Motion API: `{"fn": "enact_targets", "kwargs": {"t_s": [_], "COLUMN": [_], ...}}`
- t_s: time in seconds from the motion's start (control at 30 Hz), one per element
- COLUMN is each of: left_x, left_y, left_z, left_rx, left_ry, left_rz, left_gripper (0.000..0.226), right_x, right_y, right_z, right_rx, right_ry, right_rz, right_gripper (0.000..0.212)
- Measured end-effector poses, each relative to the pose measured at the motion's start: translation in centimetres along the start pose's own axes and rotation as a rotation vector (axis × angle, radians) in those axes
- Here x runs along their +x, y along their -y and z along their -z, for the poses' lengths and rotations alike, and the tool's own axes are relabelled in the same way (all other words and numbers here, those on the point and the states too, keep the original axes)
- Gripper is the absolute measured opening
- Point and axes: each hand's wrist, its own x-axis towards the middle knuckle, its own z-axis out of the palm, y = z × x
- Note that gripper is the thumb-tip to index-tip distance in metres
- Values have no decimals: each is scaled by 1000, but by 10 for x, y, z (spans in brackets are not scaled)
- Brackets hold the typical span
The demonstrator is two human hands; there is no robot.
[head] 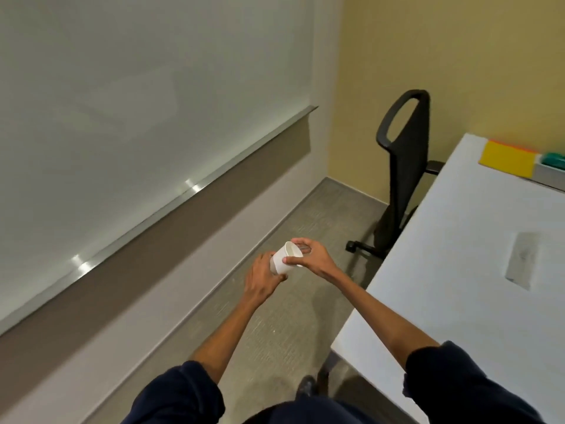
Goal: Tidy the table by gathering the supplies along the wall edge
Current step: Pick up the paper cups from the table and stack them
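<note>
Cup: a white paper cup (pixel 286 264), tilted with its mouth turned up and away, held above the grey carpeted floor (pixel 305 209).
Left hand: the left hand (pixel 263 281) grips the cup's base.
Right hand: the right hand (pixel 308 255) curls round the cup near its rim.
Table: a white rectangular table (pixel 458 286) on the right; a yellow sticky-note pad (pixel 507 159) lies at its far edge.
Chair: a black office chair (pixel 403 166) beside the table's far corner.
Wall: a large whiteboard (pixel 122 102) on the left.

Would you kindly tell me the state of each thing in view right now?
white cup: tilted, held over the floor, off the table.
left hand: grips the cup's base.
right hand: grips the cup near its rim.
yellow pad: flat on the table, by a grey tray.
chair: upright, empty, at the table's far corner.
</note>
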Motion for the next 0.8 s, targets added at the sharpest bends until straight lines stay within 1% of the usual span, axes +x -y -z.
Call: {"fn": "enact_targets", "kwargs": {"t_s": [0.1, 0.23, 0.43, 0.67, 0.8], "left_x": [45, 87, 137, 188, 205], "left_y": [-31, -76, -133, -197, -221], "left_z": [-12, -37, -84, -128, -139], "left_rx": [16, 18, 59, 87, 147], "left_ry": [59, 180, 402, 624, 745], "left_rz": [-92, -216, -420, -729, -881], "left_gripper": [64, 63, 60, 57, 56], "right_x": [19, 29, 21, 12, 4], "right_y": [-1, -13, -39, -48, -46], "right_z": [39, 90, 147, 193, 196], "right_rx": [14, 37, 64, 141, 157], "right_ry": [-111, -263, -527, -888, -1029], "right_rz": [-31, -83, -184, -319, -371], "right_gripper": [67, 67, 65, 65, 68]}}
